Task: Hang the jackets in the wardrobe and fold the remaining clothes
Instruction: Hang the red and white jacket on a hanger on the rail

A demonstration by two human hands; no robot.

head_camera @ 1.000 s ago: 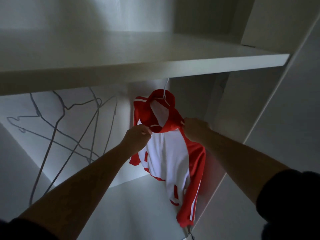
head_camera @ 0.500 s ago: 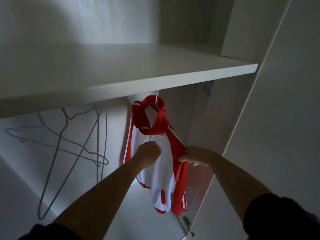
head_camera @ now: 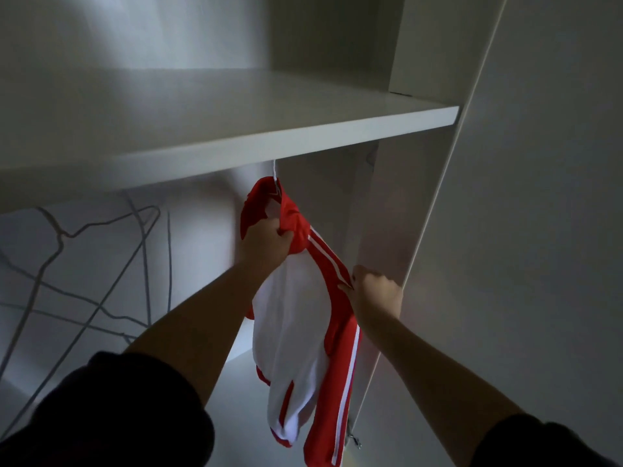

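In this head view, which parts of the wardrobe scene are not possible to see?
All in the head view.
What the white hanger hook hangs on: hidden behind the white wooden shelf.
Hanger arms: covered by the red and white track jacket.
Fingertips of the left hand: buried in the red collar.
Thin grey wire hangers: cut off by the left edge.

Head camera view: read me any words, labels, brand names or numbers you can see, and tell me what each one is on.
None: no text can be read in this view.
The red and white jacket shows only plain stripes, with no logo or lettering on the side facing the camera.
The wardrobe shelf and the wire hangers carry no markings.
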